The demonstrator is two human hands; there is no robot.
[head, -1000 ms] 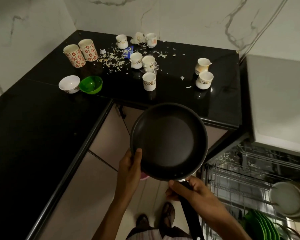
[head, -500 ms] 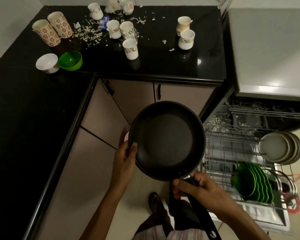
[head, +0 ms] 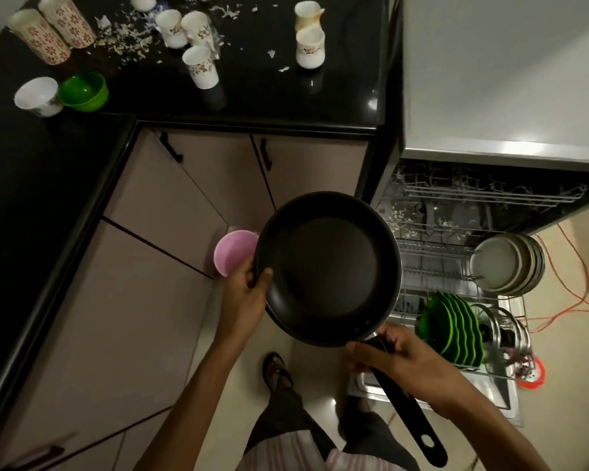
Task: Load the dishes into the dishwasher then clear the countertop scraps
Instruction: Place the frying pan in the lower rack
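1. A black frying pan [head: 327,266] is held level in the air, over the floor and just beside the pulled-out lower rack [head: 436,266] of the open dishwasher.
2. The right hand [head: 405,362] is closed around the pan's handle [head: 408,416] close to where it joins the bowl; the long free end of the handle sticks out past the wrist.
3. The left hand [head: 249,297] pinches the pan's near-left rim, thumb on the inside wall and fingers underneath.
4. The pan is probably fairly heavy and quite stiff, so it will not flex, but its weight sits far from the handle. The two-handed hold, handle plus rim, looks the steadiest way to tip it on edge into the rack.
5. Its dark coating looks smooth and may be slippery, and could scratch against the wire tines.
6. The rack already carries green plates [head: 456,331] and pale plates [head: 504,263], leaving open slots nearer the pan.
7. Cups [head: 201,66], a green bowl [head: 84,91] and scattered scraps [head: 123,39] wait on the countertop [head: 252,96].
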